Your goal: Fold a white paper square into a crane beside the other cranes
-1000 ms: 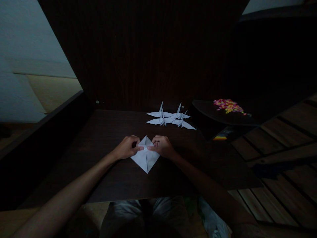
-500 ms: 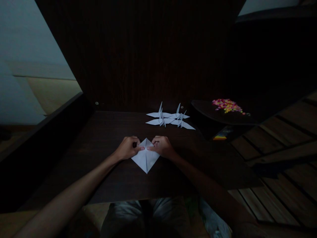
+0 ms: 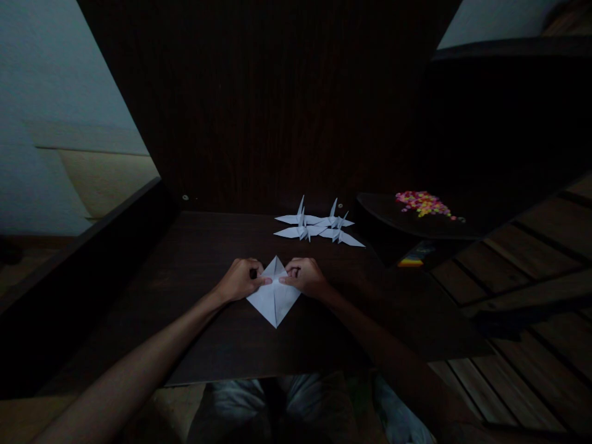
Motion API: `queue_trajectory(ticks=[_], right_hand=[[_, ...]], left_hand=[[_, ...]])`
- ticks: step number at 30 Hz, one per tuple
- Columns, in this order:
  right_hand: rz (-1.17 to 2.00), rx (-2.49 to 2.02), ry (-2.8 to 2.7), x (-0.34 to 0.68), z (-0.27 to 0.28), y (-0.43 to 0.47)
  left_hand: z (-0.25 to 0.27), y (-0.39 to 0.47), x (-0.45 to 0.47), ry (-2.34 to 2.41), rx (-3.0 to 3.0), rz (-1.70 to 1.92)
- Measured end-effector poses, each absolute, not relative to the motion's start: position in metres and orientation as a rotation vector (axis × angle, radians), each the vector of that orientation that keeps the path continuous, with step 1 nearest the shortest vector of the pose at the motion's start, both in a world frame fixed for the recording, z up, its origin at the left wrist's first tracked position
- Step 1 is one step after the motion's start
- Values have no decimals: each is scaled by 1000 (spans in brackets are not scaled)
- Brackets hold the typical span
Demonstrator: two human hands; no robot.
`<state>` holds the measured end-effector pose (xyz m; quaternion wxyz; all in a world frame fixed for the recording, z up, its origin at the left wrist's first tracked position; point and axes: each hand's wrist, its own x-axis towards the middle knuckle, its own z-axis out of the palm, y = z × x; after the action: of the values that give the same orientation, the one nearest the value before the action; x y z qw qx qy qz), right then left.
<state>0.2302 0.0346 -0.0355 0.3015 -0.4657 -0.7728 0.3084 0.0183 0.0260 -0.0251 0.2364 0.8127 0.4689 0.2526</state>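
A folded sheet of white origami paper (image 3: 276, 302), diamond-shaped with a crease down its middle, lies over the dark wooden surface, one corner towards me. My left hand (image 3: 243, 279) pinches its left side, the thumb lying on top near the centre crease. On the opposite side my right hand (image 3: 305, 276) grips the paper likewise, its thumb tip close to the left one. The fingers beneath the paper are partly hidden. Beyond the hands, several white paper cranes (image 3: 303, 231) rest together with wings overlapping.
Small pink, red and yellow pieces (image 3: 423, 203) are heaped on a raised dark shelf (image 3: 383, 213) at the right. A dark board (image 3: 277, 111) rises behind the cranes. A low side panel (image 3: 92, 265) borders the surface on the left. Slatted wood (image 3: 522, 265) shows at lower right.
The view has shifted slightly, so the scene sits a little lower. Both hands keep hold of the paper; the right thumb has drawn slightly away from the centre crease.
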Motion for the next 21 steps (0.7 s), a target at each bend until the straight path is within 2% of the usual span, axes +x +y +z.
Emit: queue_trajectory(ticks=[10, 21], right_hand=[[803, -1309, -2056, 229, -32, 33], [411, -1370, -2263, 228, -28, 23]], left_hand=[[-25, 28, 8, 1152, 2205, 678], [-23, 27, 13, 1317, 2192, 666]])
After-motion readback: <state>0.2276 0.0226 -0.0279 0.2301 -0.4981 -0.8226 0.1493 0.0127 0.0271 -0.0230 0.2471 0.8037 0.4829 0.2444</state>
